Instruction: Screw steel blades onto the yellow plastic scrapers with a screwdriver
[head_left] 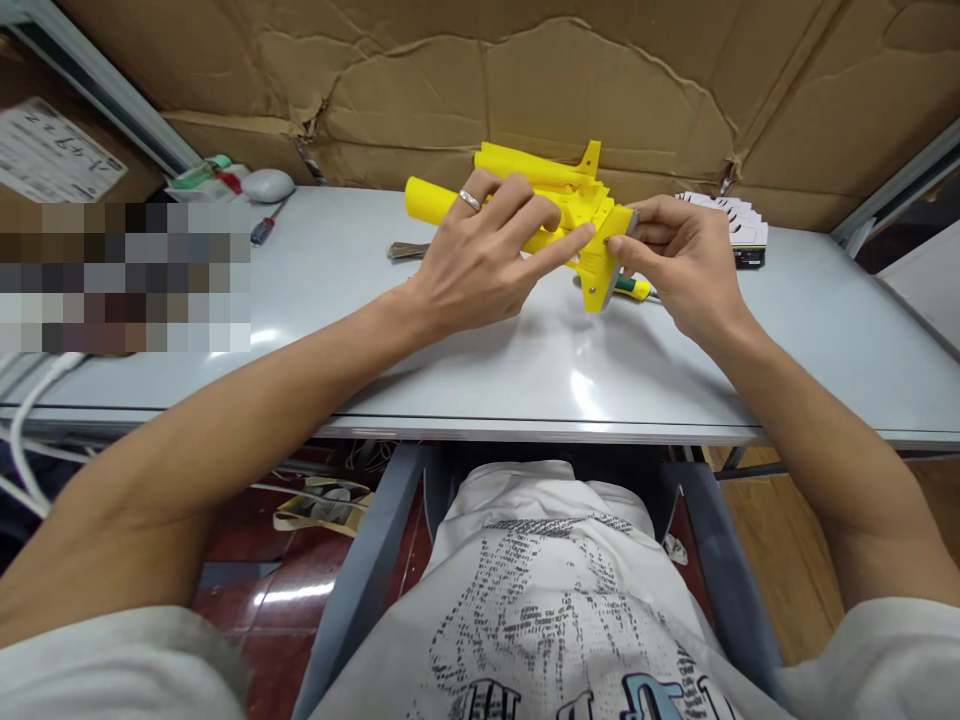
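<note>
A yellow plastic assembly [534,166] with two tube-like arms is held up over the table. Its flat end plate [596,285] carries small screws, and a grey strip runs along that plate's outer edge. My left hand [487,245], with a ring on one finger, is closed around the nearer tube, its index finger stretched onto the end plate. On the other side, my right hand [682,255] pinches the plate at its grey edge, thumb on the yellow face. Behind the plate lies a green and yellow screwdriver handle [634,288], partly hidden.
The grey-white table [315,290] backs onto a cardboard sheet [600,80]. A stack of white cards [731,220] lies behind my right hand. At the left are a small screwdriver [266,225], a computer mouse [268,185] and a blurred-out patch. White cables [34,420] hang at the left edge.
</note>
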